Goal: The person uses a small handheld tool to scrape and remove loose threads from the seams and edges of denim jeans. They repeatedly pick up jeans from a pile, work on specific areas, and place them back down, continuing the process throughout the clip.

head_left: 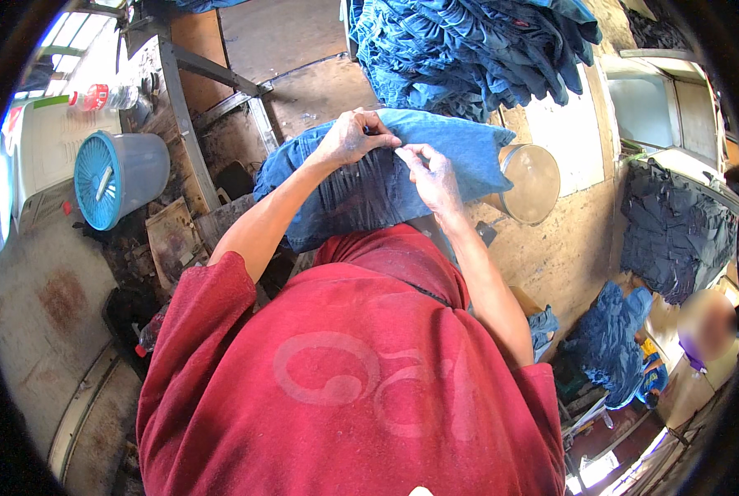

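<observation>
A blue denim garment (468,153) lies spread across a support in front of me, with a darker, creased patch near its middle. Over its far edge my left hand (357,139) is closed, thumb and fingers pinched together. My right hand (430,178) is also closed, its fingertips almost meeting those of the left above the denim. Something small and pale may be between the right fingers, but I cannot make out what either hand pinches.
A large heap of blue jeans (460,50) rises beyond my hands. At left stands a bucket with a blue lid (100,180), near a plastic bottle (109,97). A round brown-topped drum (530,183) is at right. Dark garments (675,231) and another person (650,372) are farther right.
</observation>
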A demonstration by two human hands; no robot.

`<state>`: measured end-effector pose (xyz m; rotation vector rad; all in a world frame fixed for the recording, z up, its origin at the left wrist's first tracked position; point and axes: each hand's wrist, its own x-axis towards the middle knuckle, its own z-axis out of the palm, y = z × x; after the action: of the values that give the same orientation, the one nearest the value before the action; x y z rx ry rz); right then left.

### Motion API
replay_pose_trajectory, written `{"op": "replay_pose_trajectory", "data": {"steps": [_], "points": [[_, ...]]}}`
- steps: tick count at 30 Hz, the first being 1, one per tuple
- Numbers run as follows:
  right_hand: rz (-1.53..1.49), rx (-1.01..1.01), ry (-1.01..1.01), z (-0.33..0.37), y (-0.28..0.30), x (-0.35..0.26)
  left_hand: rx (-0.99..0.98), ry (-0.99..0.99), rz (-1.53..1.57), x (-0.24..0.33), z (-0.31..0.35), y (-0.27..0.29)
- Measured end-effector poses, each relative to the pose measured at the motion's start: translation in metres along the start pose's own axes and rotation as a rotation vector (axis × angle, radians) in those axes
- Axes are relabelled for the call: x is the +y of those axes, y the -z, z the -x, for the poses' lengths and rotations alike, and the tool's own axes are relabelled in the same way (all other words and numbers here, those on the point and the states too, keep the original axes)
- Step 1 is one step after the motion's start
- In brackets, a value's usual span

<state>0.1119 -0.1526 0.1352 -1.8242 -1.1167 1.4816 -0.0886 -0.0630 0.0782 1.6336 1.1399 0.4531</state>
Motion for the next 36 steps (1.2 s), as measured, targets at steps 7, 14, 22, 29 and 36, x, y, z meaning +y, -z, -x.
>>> {"op": "replay_pose_trajectory", "data": {"steps": [7, 14, 22, 29, 36], "points": [[-0.232, -0.144, -0.172, 0.025, 0.024, 0.000, 0.229, 0.143, 0.376, -0.016, -0.012, -0.002], [-0.449, 0.203, -0.155, 0.035, 0.044, 0.024, 0.505, -0.393, -0.226, 0.025, 0.033, -0.002], [-0.352, 0.189, -0.136, 0.059, 0.053, 0.050, 0.339, -0.386, -0.444, 0.030, 0.091, -0.050], [-0.112, 0.116, 0.036, 0.073, 0.044, 0.054, 0.426, -0.456, -0.466, 0.030, 0.128, -0.055], [0.412, 0.035, 0.389, 0.066, 0.024, 0.031, 0.448, -0.469, -0.519, 0.040, 0.137, -0.062]]}}
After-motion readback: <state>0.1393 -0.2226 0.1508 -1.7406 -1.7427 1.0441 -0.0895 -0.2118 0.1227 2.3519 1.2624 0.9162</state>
